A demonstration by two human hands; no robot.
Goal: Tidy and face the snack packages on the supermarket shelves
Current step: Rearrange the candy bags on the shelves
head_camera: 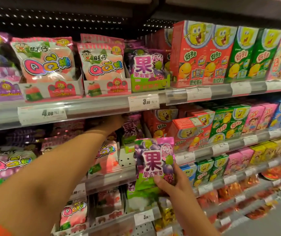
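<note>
Left arm stretches long and up to the right, the left hand [117,122] out at full reach, its fingers hidden from view. Right hand [173,183] is raised upright nearer the body, thumb pressed across the front, fingers curled behind in a pinch.

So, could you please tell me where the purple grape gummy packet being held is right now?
In the head view the purple grape gummy packet is low and right of centre, gripped upright by the right hand, in front of the shelves just left of the red cartoon boxes.
</note>
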